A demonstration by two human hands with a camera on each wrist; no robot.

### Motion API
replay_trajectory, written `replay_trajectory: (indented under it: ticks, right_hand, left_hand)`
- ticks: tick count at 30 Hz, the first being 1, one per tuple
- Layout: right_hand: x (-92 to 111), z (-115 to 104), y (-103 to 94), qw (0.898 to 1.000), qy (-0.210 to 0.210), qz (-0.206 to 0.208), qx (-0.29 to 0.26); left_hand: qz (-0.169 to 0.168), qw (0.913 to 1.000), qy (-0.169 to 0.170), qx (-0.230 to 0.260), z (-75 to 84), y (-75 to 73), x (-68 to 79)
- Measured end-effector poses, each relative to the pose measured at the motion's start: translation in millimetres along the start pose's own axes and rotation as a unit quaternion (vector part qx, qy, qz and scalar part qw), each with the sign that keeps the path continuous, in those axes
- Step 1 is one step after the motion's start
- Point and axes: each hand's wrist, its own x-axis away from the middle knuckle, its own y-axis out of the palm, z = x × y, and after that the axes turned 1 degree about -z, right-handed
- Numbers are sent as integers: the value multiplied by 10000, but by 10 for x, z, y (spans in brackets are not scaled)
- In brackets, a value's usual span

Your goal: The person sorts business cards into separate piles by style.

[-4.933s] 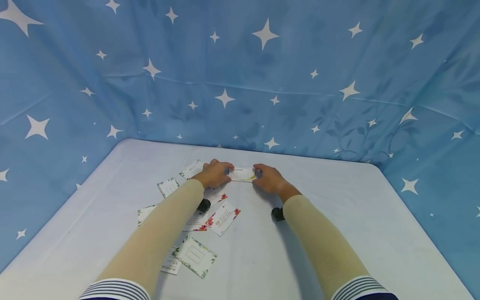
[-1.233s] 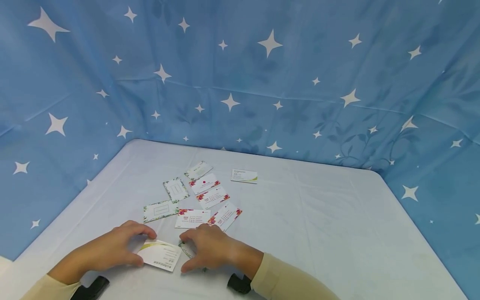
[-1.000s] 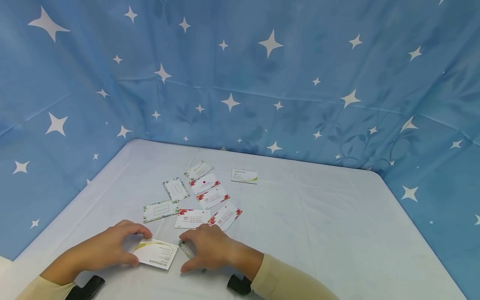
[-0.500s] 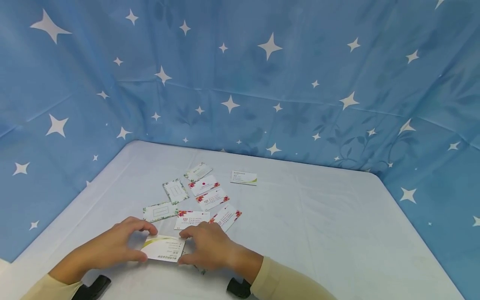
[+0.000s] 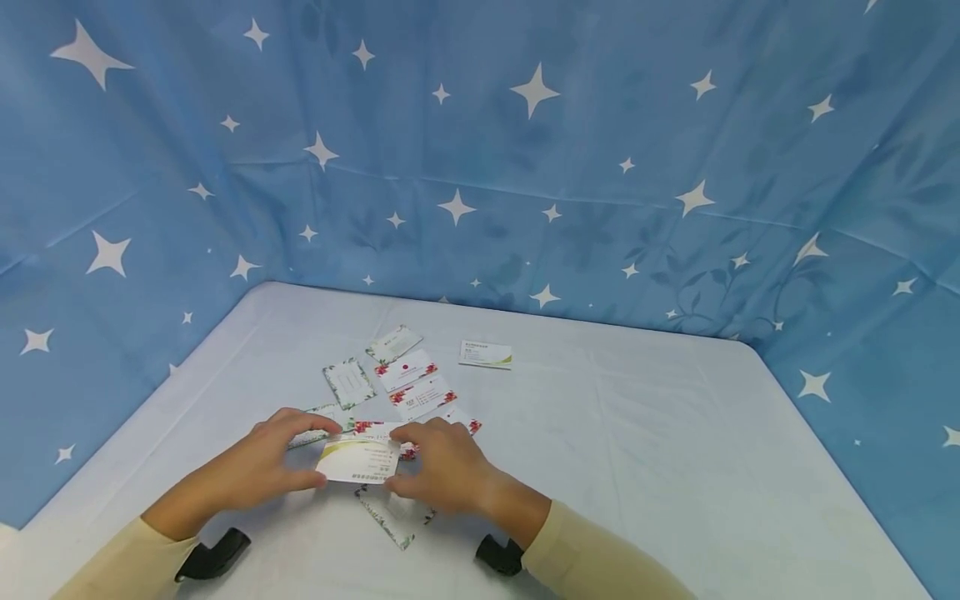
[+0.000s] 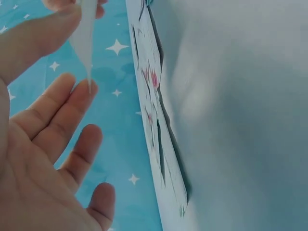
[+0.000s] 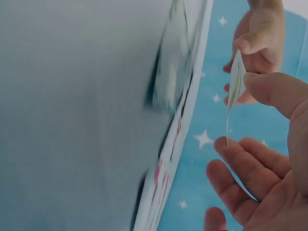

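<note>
Card point(image 5: 358, 461) is white with a yellow curve.

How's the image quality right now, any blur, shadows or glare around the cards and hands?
Head view: fairly even light, soft shadow on the table beneath the left hand, the held card's fine print too small to read; left wrist view: a pale patch and darker shading on the table, dark shadows along the cards; right wrist view: leafy card smeared by blur, right hand clearer.
</note>
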Motion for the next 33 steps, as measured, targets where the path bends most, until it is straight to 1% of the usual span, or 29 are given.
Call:
replay_trajectory:
  ticks: [4,8,10,14,19,24,30,33]
  right_hand:
    - [16,129,-79,9996,120,182,-186]
    - [31,284,-150,9987,282,281,-316]
    - [33,366,-194,9982,398,301,-333]
    - [25,543,-288,9979,447,367,-276]
    - [-6,769,-388,9969,593,440,-255]
    - [-91,1003,-486,9940,940,562,-73]
    - [-240,1230,-579,9874,1521,397,193]
    - [-309,1325,-614,9848,1683,369,226]
  left_hand:
    - [-21,9999,11,130,49,10,-155]
    - [-75,9998,-55,179,117,49,-365]
    - [-67,9998,-34,170,145,79,-484]
    - [-107,9999,-17,44,188,151,-711]
    - [-151,9997,-159,-132,250,254,-983]
    - [-158,9996,-168,-166,337,340,-1315]
    - [-227,9986,-269,-385,384,450,-1721]
    - [-293,9978,-342,-493,379,506,-1870]
